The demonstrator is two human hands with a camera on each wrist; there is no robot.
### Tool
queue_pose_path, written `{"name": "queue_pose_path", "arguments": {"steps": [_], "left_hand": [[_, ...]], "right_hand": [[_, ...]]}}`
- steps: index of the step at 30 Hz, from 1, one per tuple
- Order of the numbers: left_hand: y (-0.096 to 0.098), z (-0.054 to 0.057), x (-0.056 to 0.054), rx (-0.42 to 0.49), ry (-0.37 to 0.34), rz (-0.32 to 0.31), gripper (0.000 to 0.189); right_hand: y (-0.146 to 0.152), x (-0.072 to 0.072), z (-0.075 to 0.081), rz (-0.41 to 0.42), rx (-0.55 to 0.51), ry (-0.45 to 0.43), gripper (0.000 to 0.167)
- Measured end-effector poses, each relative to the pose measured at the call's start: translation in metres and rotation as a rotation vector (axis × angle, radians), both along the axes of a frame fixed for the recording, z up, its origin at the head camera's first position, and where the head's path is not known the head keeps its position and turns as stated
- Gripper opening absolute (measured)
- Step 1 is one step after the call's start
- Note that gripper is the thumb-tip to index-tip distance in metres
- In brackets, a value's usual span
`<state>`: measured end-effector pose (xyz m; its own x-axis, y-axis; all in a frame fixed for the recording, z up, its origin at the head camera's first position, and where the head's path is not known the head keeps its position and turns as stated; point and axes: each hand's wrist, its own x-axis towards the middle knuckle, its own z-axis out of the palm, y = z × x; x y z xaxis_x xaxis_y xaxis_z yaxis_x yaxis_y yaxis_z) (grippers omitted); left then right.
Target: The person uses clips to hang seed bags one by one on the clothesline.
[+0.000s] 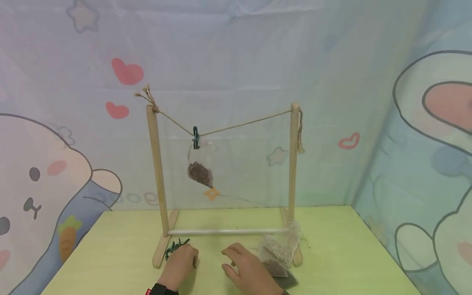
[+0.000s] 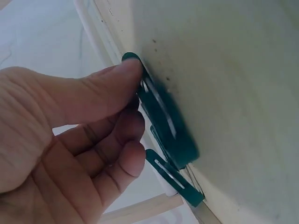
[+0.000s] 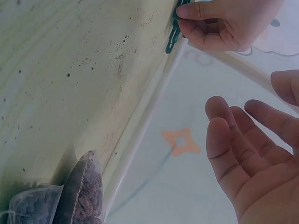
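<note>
My left hand [image 1: 180, 262] is low over the table, left of centre. In the left wrist view its thumb and index finger pinch a dark green clothespin [image 2: 168, 119], close to the table surface. Beside it lies another green clothespin [image 2: 174, 179], near the other fingertips. My right hand [image 1: 248, 268] hovers with loosely bent fingers, nothing between them. To its right lie several small see-through bags [image 1: 273, 268] with grainy fillings. A bag of dark brown pieces [image 1: 200, 173] hangs from the twine [image 1: 247, 124] by a green clothespin [image 1: 196, 137].
A wooden frame stands at the table's back, with a left post [image 1: 157, 172], a right post [image 1: 293, 172] and a white crossbar [image 1: 228, 232] low between them. Its wooden feet [image 1: 160, 252] rest on the pale yellow table [image 1: 343, 246]. A patterned cloth [image 1: 236, 61] hangs behind.
</note>
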<state>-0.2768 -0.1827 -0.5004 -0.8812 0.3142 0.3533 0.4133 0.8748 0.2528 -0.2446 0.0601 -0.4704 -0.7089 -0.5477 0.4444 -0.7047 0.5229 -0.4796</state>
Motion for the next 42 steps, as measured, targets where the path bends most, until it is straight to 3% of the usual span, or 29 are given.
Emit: {"name": "queue_pose_path", "arguments": {"steps": [5, 8, 12, 16, 19, 23, 31, 38, 42], "left_hand": [[0.001, 0.006, 0.000, 0.051, -0.033, -0.046, 0.032], [0.007, 0.017, 0.002, 0.160, -0.040, -0.076, 0.031], [0.020, 0.041, 0.014, 0.351, -0.023, -0.100, 0.024], [0.038, 0.063, 0.029, 0.553, -0.005, -0.106, 0.017], [0.051, 0.070, 0.037, 0.672, 0.004, -0.127, 0.015], [0.064, 0.071, 0.043, 0.771, -0.009, -0.170, 0.015], [0.074, 0.063, 0.043, 0.855, -0.078, -0.229, 0.011], [0.068, 0.065, 0.042, 0.813, -0.141, -0.222, 0.007], [0.058, 0.068, 0.041, 0.783, -0.192, -0.233, 0.029]], "right_hand": [[0.002, -0.002, -0.002, -0.021, -0.009, -0.034, 0.025], [0.004, -0.005, -0.002, -0.021, -0.050, -0.022, 0.025], [0.009, -0.009, 0.000, -0.016, -0.120, -0.025, 0.028], [0.014, -0.014, 0.004, -0.030, -0.193, -0.104, 0.037], [0.017, -0.015, 0.007, -0.009, -0.264, -0.163, 0.044], [0.020, -0.015, 0.008, 0.051, -0.344, -0.203, 0.045], [0.022, -0.015, 0.004, 0.084, -0.378, -0.176, 0.028], [0.023, -0.016, 0.004, 0.083, -0.376, -0.187, 0.026], [0.025, -0.015, 0.009, 0.089, -0.365, -0.181, 0.030]]}}
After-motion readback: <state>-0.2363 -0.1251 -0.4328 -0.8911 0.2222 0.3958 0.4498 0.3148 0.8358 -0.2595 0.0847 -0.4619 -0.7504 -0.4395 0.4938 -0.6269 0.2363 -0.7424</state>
